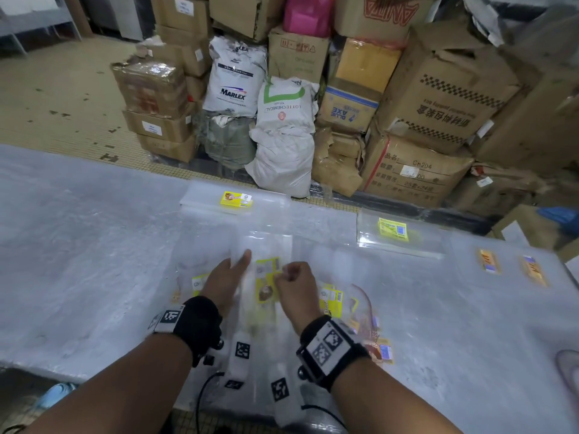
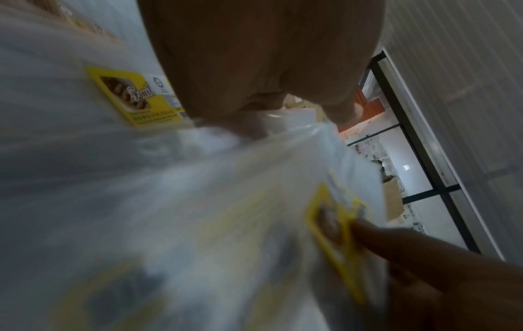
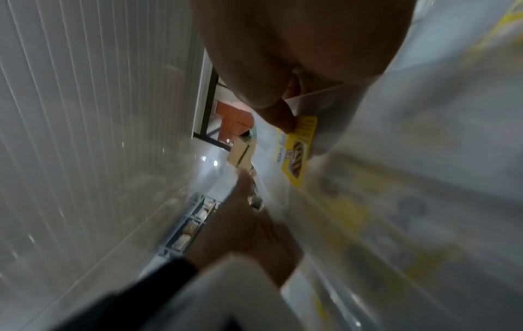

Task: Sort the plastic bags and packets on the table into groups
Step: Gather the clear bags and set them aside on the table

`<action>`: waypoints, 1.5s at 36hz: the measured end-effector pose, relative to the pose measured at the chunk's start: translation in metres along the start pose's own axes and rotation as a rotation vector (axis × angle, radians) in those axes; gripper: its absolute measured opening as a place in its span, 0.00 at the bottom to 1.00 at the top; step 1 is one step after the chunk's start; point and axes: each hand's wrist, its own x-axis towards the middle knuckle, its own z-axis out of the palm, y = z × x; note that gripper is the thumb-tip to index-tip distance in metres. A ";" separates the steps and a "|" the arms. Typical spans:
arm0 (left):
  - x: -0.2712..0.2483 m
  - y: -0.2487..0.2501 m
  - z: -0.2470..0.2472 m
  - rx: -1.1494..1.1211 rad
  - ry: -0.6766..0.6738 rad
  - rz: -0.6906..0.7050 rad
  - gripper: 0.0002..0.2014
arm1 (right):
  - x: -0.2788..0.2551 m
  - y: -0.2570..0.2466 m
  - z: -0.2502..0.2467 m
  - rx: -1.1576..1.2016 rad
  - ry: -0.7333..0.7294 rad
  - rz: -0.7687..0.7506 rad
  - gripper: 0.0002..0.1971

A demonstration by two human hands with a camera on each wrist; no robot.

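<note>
Hands first: your right hand (image 1: 293, 281) is curled, pinching the top edge of a clear yellow-labelled bag (image 1: 266, 283) held between both hands. Your left hand (image 1: 227, 278) lies along that bag's left side with fingers mostly straight; the thumb's hold is blurred, so you cannot be sure it grips.

Unsorted stock: a loose heap of clear packets (image 1: 338, 300) with yellow and orange labels lies under and just right of your hands, more peeking out at the left.

Groups begun, judging by the layout:
- far centre, a flat stack with a yellow label (image 1: 236, 198);
- right of it, well apart, a wider stack with a yellow label (image 1: 393, 230);
- far right, orange-labelled packets (image 1: 488, 261) side by side.

Status: the table (image 1: 78, 245) shows three groups started, one bag in hand, the near heap left. Roughly midway, at a guess.
</note>
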 end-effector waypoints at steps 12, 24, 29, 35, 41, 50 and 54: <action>0.013 -0.049 -0.015 0.041 0.009 0.026 0.23 | -0.011 0.024 0.020 -0.151 -0.075 0.030 0.08; 0.032 -0.015 -0.038 -0.053 0.131 0.039 0.14 | 0.025 0.049 -0.078 -0.701 0.219 0.482 0.34; 0.042 -0.019 -0.053 -0.043 0.145 0.000 0.27 | 0.030 0.065 -0.092 -0.745 0.131 0.547 0.35; 0.048 -0.033 -0.056 -0.067 0.139 -0.009 0.33 | 0.031 0.061 -0.094 -0.596 0.237 0.477 0.14; 0.044 -0.034 -0.061 -0.076 0.142 -0.024 0.31 | 0.022 0.033 -0.081 -0.359 0.335 0.183 0.01; 0.034 -0.029 -0.074 -0.100 0.124 -0.009 0.19 | 0.012 -0.013 -0.004 -0.029 0.207 -0.090 0.09; 0.034 -0.029 -0.086 -0.157 0.063 0.011 0.28 | -0.001 -0.024 0.032 0.042 0.008 -0.126 0.08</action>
